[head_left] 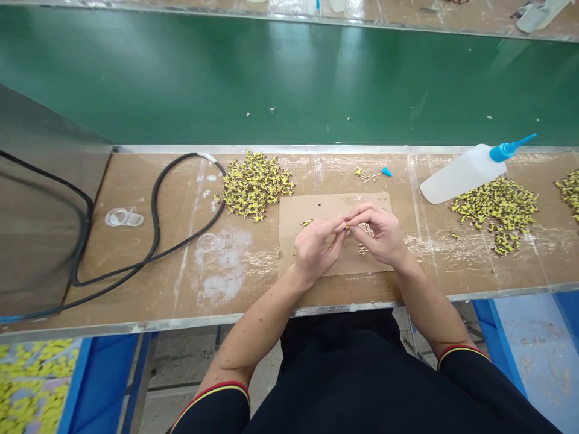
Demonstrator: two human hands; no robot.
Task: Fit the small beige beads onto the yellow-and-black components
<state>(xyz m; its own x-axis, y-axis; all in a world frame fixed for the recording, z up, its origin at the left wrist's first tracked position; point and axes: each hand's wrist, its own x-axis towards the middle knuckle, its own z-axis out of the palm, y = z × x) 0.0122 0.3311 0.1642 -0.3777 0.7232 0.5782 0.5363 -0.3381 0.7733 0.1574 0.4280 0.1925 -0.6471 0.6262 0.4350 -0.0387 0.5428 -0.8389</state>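
On the surface [136,283], a cardboard sheet [292,211] lies under the left hand [314,250] and right hand [377,232], pinching a tiny yellow part [346,226] between them, just beside pale bits [366,229].

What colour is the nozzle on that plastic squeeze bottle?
The nozzle is bright blue, and it shows best in the head view.

The person wears a plain black short-sleeved top [362,386]. The left sleeve [212,416] at 7 o'clock and the right sleeve [470,380] at 5 o'clock each end in a cuff with 2 thin stripes, 1 red and 1 yellow, and the left hand [314,250] and right hand [375,232] are bare.
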